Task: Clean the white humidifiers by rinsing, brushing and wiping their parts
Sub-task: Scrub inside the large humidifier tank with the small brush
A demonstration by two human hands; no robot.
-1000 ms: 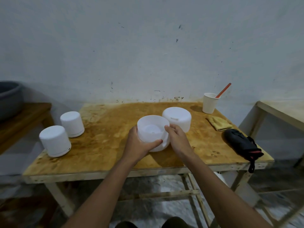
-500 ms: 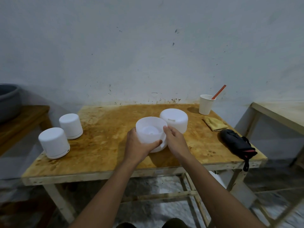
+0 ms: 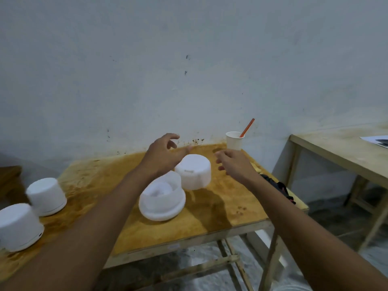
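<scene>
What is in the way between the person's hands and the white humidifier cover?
Nothing visible. The left hand and right hand hover open on either side of the humidifier cover, holding nothing; the open humidifier base stands nearer the person.

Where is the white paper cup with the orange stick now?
In the head view, the paper cup stands at the far right of the wooden table, near the wall, just beyond the right hand.

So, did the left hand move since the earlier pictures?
Yes. The left hand has let go of the open tank and gone back toward the wall, now raised beside the white cover.
</scene>
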